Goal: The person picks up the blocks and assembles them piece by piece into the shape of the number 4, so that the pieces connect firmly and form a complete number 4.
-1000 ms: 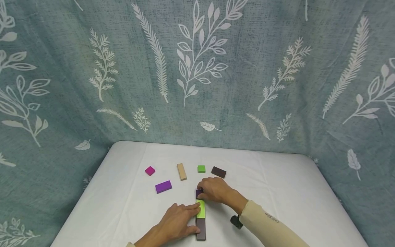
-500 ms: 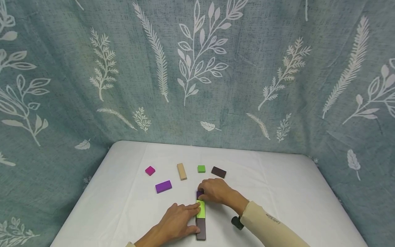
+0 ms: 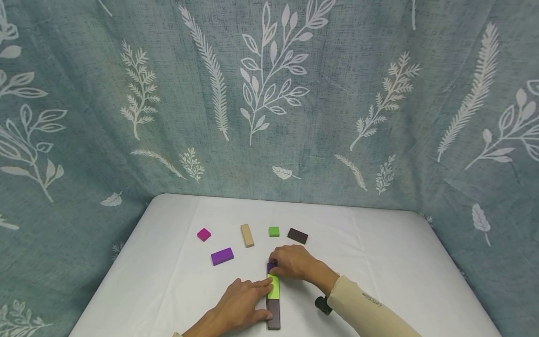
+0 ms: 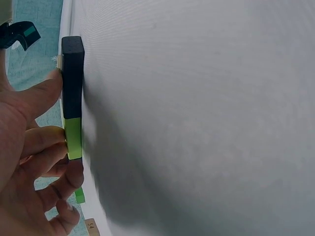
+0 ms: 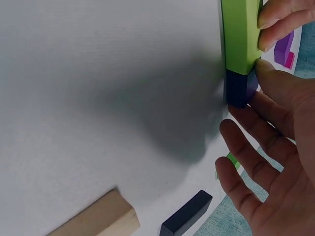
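Observation:
A dark grey block [image 3: 273,314], a lime green block [image 3: 273,287] and a small dark purple block [image 3: 271,267] lie end to end in a line on the white table. My left hand [image 3: 244,302] is beside the line, two fingertips touching the lime block's side and the thumb against the dark grey block. My right hand [image 3: 294,262] pinches the dark purple block between thumb and index finger at the far end. In the right wrist view the dark purple block [image 5: 237,88] meets the end of the lime block [image 5: 241,37], and the other fingers are spread apart.
Beyond the hands lie a magenta block [image 3: 204,234], a purple block [image 3: 222,256], a beige block [image 3: 247,235], a green block [image 3: 274,231] and a dark brown block [image 3: 297,236]. A leaf-patterned curtain [image 3: 236,164] hangs behind the white table [image 3: 379,248].
My right hand has slid the dark purple block slightly toward me, against the lime block's far end. The left hand stays in place, and the head view has shifted a little.

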A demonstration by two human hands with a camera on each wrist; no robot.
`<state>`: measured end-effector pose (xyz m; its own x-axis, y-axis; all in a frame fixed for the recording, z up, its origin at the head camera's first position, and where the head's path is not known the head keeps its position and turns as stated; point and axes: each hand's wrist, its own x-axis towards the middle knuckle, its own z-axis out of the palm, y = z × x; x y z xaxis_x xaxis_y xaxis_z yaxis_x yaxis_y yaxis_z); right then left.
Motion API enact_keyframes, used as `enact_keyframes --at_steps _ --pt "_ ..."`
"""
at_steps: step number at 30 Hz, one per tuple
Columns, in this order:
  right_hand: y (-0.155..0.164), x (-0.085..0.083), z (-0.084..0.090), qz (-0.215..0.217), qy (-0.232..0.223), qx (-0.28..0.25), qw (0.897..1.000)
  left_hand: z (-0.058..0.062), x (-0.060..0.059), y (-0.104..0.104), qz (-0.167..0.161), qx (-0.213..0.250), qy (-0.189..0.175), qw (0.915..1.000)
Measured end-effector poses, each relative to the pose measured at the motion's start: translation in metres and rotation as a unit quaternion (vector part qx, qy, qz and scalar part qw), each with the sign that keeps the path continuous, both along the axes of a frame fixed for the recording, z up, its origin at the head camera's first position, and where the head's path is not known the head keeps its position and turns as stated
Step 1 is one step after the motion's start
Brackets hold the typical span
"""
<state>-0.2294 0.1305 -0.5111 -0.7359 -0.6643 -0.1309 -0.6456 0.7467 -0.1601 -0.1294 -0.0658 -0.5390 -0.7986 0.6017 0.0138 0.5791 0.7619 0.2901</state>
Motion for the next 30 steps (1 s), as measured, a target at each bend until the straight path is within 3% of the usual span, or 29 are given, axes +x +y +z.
enact_keyframes --at_steps 13,20,30 --pt "0.003 -0.004 -0.002 0.004 0.001 0.008 1.0 0.002 -0.002 0.003 0.005 -0.001 -0.002 1.0" --pt "0.004 -0.005 -0.001 0.006 -0.001 0.007 1.0 0.002 -0.004 0.005 0.0 0.002 0.015 0.9999" --pt "0.013 -0.008 0.007 -0.027 -0.007 -0.025 0.999 0.005 -0.005 0.007 0.003 -0.002 0.014 0.9999"
